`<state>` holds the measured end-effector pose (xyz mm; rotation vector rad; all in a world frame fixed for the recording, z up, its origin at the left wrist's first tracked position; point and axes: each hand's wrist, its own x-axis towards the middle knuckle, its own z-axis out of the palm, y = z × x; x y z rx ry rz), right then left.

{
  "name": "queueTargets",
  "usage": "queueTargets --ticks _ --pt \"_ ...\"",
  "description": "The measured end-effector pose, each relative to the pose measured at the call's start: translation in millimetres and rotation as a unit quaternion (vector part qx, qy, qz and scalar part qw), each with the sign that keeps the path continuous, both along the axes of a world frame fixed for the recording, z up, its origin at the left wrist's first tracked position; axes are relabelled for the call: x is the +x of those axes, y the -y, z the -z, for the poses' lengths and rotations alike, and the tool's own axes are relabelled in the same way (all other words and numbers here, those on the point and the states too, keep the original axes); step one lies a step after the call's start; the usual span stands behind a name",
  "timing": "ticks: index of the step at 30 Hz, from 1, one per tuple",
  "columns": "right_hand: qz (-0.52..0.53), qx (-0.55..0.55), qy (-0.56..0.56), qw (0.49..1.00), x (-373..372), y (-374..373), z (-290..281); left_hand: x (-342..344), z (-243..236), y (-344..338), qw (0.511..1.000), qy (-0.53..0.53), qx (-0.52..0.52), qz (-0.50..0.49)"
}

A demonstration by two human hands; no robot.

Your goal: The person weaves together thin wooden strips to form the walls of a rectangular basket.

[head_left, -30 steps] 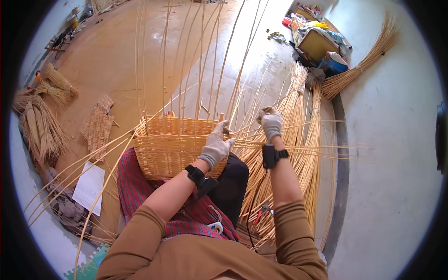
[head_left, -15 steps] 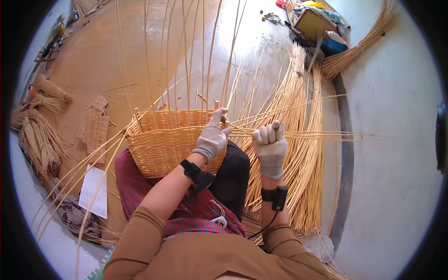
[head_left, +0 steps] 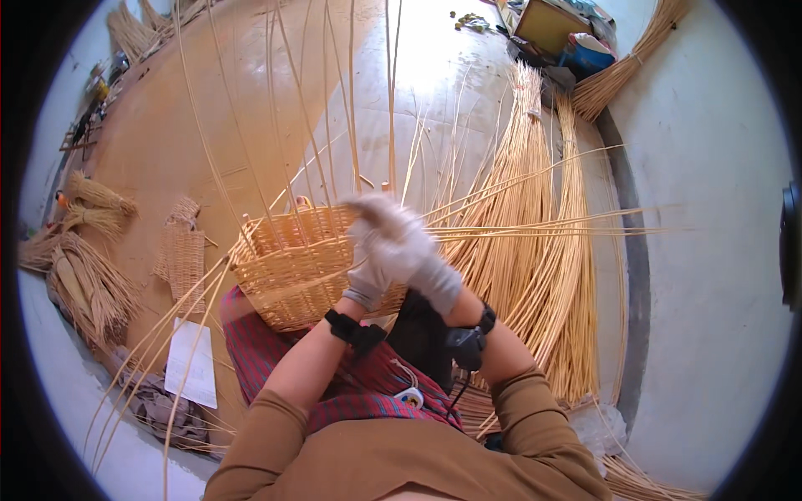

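A half-made wicker basket rests tilted on my lap, with tall upright willow rods standing from its rim. Both my hands wear pale work gloves and meet at the basket's right end. My left hand lies against the near right corner, its fingers mostly hidden behind the other glove. My right hand crosses over it and is smeared by motion, so what its fingers hold does not show. Long loose rods stick out to the right from that corner. More rods trail from the left corner.
Thick bundles of willow rods lie on the floor at right, beside the wall. A flat woven panel, a paper sheet and fibre bundles lie at left. A blue bucket stands at the far right.
My right hand has moved left from the loose rods onto the basket's corner, over my left hand. The basket appears slightly more tilted, and the view has shifted a little.
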<state>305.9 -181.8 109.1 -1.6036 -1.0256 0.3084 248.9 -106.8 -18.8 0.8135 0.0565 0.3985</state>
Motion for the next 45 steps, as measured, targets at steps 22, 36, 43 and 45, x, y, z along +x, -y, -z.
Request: queueTargets --ticks 22,36,43,45 --pt "0.237 -0.266 0.203 0.912 27 14 59 14 -86 -58 0.783 -0.183 0.515 -0.297" --pt "0.348 -0.349 0.22 0.842 33 -1 77 35 -133 -40 0.88 -0.036 0.472 -0.03" --pt "0.195 -0.312 0.132 0.921 40 21 45 -208 8 -98 0.675 -0.349 0.474 -0.445" --pt "0.176 -0.273 0.023 0.946 50 39 60 -235 40 -115 0.753 -0.373 0.291 -0.457"
